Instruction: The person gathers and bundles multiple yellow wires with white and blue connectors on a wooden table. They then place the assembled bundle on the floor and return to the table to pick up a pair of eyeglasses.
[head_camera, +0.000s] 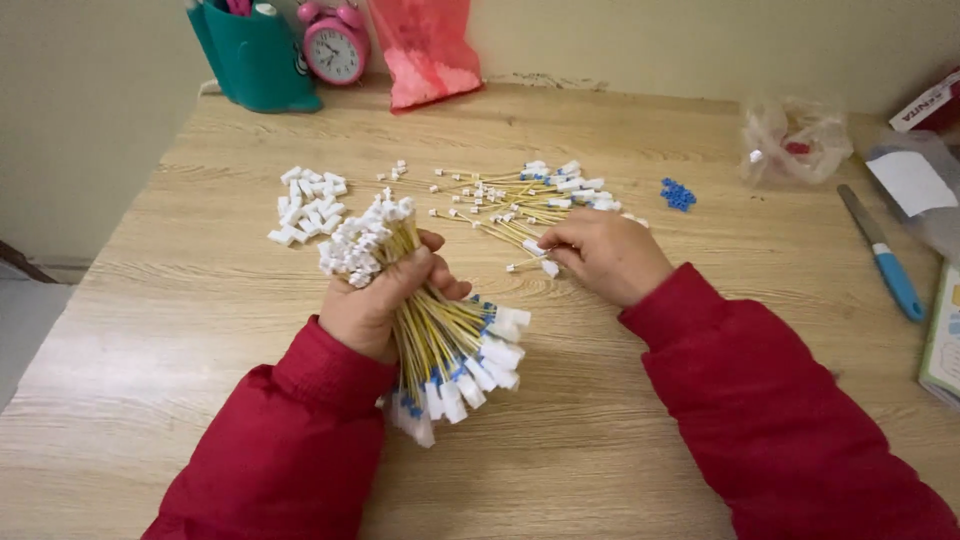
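The bundle of yellow wires (425, 320), each tipped with white connectors, stands near the middle of the wooden table (200, 290), gripped in the left hand (375, 300), whose fingers are pressed tight around its middle. The right hand (605, 255) pinches 1 loose wire (535, 250) at the near edge of the scattered wire pile (530, 200), toward the far edge. To add it cleanly, it seems best to line its small end up with the bundle's top and keep the fist firm. Loose white connectors (305, 205) lie left of the pile, blue pieces (678, 193) right.
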